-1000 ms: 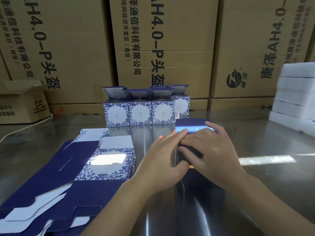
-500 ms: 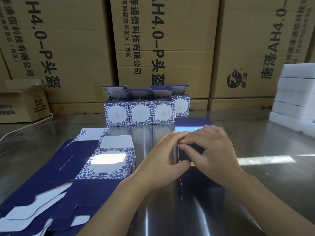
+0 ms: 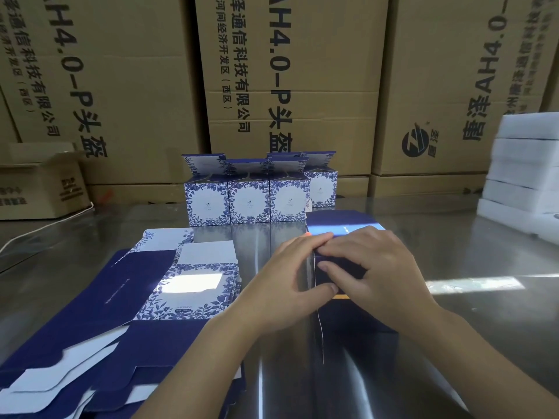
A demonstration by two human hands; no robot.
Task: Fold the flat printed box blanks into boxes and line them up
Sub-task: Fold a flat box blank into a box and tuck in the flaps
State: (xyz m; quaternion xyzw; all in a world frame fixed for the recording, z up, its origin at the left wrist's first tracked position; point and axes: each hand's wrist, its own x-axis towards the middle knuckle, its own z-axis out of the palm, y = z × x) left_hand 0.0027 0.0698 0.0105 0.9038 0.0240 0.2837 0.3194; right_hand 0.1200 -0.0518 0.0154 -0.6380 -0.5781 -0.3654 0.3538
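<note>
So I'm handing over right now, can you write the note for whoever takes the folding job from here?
Left hand and right hand: both pressing flaps on the dark blue box being folded, on the steel table.
Done: four folded boxes at the back, lids open; three in a row, the fourth behind at the right.
Flat blanks stacked left of the hands.
Left: finish this box, line it up with the row, then fold the remaining blanks.
</note>
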